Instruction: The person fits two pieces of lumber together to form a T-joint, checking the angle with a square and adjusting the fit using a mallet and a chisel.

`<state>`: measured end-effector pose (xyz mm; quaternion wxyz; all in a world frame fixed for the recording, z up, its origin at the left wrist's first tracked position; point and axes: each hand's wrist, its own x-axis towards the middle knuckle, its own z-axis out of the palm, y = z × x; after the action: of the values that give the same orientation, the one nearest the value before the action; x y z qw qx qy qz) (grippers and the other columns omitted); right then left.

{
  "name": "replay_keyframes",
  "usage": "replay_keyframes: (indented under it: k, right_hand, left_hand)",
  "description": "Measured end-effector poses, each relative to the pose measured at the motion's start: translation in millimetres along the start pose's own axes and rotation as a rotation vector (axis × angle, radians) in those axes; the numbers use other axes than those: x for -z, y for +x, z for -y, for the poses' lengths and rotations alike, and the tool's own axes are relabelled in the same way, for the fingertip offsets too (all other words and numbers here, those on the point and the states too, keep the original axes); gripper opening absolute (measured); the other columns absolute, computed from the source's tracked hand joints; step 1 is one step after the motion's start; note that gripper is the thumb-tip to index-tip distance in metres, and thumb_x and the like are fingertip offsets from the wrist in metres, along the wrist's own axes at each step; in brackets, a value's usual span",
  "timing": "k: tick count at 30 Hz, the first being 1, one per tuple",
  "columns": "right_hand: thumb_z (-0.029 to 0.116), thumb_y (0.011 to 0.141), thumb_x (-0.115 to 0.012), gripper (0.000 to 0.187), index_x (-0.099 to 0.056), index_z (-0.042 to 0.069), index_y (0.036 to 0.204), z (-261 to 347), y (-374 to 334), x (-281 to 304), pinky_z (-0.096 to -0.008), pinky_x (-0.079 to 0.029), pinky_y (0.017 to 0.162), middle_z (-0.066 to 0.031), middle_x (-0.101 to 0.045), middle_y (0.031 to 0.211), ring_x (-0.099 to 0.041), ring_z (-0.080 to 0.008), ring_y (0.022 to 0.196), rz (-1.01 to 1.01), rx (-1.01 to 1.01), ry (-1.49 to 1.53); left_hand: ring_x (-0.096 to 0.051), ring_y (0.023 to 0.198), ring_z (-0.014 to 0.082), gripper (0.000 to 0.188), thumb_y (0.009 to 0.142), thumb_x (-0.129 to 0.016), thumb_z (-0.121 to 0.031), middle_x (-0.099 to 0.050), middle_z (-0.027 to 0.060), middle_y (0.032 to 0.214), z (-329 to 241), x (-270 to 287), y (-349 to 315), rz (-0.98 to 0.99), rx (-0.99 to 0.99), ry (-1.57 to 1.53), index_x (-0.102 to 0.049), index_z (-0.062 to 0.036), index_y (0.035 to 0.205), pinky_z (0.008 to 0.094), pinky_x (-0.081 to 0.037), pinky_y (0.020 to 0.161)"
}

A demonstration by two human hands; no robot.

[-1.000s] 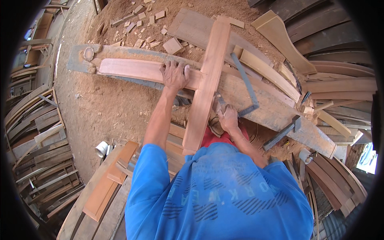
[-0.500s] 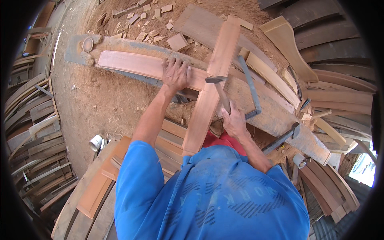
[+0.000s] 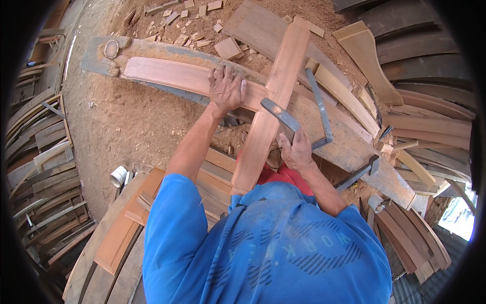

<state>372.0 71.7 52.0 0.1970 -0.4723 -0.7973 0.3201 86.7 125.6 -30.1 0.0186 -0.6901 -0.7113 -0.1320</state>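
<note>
Steadily, the left hand (image 3: 228, 91) grips the left board (image 3: 169, 74), fingers curled over it; the right hand (image 3: 297, 152), nearer, closes around a hammer (image 3: 281, 115) above the long board (image 3: 290, 55), which crosses a worn plank (image 3: 347, 144).

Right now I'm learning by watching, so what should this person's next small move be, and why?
Probably a light, controlled tap with the hammer near where the boards meet: the right hand holds it with its head over the crossing board, close to that joint, while the left hand rests on the adjoining board.
</note>
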Motion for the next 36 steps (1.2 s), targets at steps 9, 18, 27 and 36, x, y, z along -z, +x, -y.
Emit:
replay_keyframes:
  k: [9, 18, 27, 36]
  right_hand:
    - [0.024, 0.099, -0.064, 0.03, -0.055, -0.002, 0.11, 35, 28, 30, -0.0576, -0.053, 0.072, -0.0267, -0.069, 0.09, -0.066, -0.0524, 0.08, 0.086, -0.108, -0.015]
    - [0.03, 0.1, -0.062, 0.037, -0.057, -0.003, 0.115, 1, 11, 6, -0.0575, -0.052, 0.078, -0.0285, -0.068, 0.093, -0.068, -0.0487, 0.088, 0.523, -0.326, -0.388]
    - [0.031, 0.101, -0.061, 0.041, -0.057, -0.005, 0.119, 24, 19, 33, -0.0576, -0.052, 0.078, -0.0294, -0.068, 0.096, -0.067, -0.0505, 0.09, 0.014, 0.093, 0.089]
    - [0.038, 0.102, -0.057, 0.048, -0.055, -0.005, 0.122, -4, 17, 11, -0.0605, -0.049, 0.08, -0.0311, -0.067, 0.091, -0.064, -0.0537, 0.088, 0.203, -0.215, -0.158]
  left_hand:
    - [-0.033, 0.143, 0.0395, 0.04, 0.096, -0.05, -0.04, -0.049, 0.0175, 0.141, 0, 0, -5, 0.058, 0.03, -0.032, -0.071, -0.015, 0.119, 0.0611, -0.017, 0.117]
    - [-0.035, 0.139, 0.0372, 0.036, 0.094, -0.053, -0.039, -0.05, 0.0162, 0.141, -5, -2, -12, -0.017, -0.008, 0.0, -0.074, -0.0161, 0.11, 0.0593, -0.018, 0.114]
    - [-0.031, 0.141, 0.0369, 0.037, 0.093, -0.053, -0.042, -0.047, 0.0159, 0.142, 2, -5, -5, -0.047, 0.017, -0.012, -0.074, -0.0162, 0.109, 0.0607, -0.017, 0.115]
    - [-0.034, 0.142, 0.0386, 0.039, 0.094, -0.053, -0.042, -0.047, 0.0173, 0.145, 2, 3, 4, -0.002, 0.005, -0.016, -0.071, -0.0165, 0.117, 0.062, -0.019, 0.116]
